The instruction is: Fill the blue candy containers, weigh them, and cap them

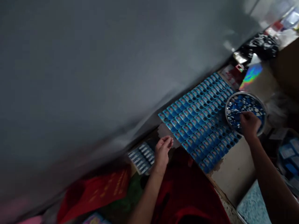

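My right hand (251, 124) is over a round metal bowl (226, 112), its fingers pinched together just above the pieces inside. Many small blue, white and silvery pieces (240, 104) fill this bowl; what the fingertips hold is too small to make out. Just left of the bowl, rows of blue printed cards (198, 119) cover the tabletop, several with a dark round spot at one end. My left hand (163, 149) hovers near the cards' left corner, its thumb and fingers drawn together. Whatever those fingers may hold cannot be made out.
A grey wall (116, 62) runs behind the table (235, 165). Beside my left forearm lies a tray of small packs (142, 157), with a red bag (98, 189) beyond. Boxes of blue packs (288, 155) stand at the right; a black plastic bag (259, 46) is at the back.
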Demonstrator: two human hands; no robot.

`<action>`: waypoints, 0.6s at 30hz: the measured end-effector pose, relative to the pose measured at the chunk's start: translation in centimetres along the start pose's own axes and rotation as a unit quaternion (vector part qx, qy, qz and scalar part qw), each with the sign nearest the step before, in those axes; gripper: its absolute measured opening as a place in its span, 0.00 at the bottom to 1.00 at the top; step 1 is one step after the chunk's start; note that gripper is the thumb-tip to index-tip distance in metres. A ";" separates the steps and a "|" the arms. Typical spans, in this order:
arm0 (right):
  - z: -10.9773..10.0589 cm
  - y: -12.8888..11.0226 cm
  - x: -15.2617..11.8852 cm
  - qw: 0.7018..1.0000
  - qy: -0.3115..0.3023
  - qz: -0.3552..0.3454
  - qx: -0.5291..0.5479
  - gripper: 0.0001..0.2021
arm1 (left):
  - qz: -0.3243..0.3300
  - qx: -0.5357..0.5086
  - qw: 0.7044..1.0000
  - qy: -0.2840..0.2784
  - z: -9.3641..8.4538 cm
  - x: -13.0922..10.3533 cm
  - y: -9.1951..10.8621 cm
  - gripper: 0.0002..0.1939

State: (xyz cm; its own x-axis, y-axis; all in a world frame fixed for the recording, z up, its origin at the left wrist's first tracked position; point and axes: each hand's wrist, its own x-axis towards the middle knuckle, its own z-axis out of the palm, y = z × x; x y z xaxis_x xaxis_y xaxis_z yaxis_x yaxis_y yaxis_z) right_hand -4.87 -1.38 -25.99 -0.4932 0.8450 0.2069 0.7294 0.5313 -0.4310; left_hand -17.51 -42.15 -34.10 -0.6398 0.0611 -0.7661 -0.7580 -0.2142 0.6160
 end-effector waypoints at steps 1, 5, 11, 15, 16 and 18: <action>0.7 -1.9 -0.5 0.999 -0.008 -0.015 0.043 0.10 | 0.003 -0.012 1.000 0.009 -0.7 0.4 0.1 0.22; 7.7 -13.8 -6.4 0.936 -0.287 -0.101 0.179 0.11 | 0.000 -0.047 0.998 0.043 -3.7 2.3 0.5 0.18; 18.7 -27.7 -13.4 0.870 -0.416 -0.261 -0.041 0.13 | -0.053 -0.070 0.996 0.003 -4.2 7.8 3.1 0.14; 19.8 -29.8 -13.2 0.840 -0.432 -0.290 -0.154 0.18 | -0.096 -0.073 0.990 -0.074 -2.2 11.2 5.3 0.24; 19.8 -30.0 -12.9 0.838 -0.436 -0.281 -0.169 0.17 | -0.102 -0.067 0.988 -0.096 -1.8 11.7 5.6 0.27; 20.1 -30.6 -12.3 0.834 -0.447 -0.259 -0.191 0.16 | -0.107 -0.045 0.985 -0.130 -1.1 12.3 6.2 0.31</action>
State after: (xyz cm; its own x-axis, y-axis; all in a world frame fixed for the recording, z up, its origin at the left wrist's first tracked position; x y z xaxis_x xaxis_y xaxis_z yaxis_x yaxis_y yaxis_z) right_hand -30.65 -29.30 -32.99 -0.8211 0.2027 -0.5335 0.3220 0.9363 -0.1398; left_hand -29.92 -43.76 -39.90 -0.4854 0.3599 -0.7968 -0.8728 -0.2530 0.4174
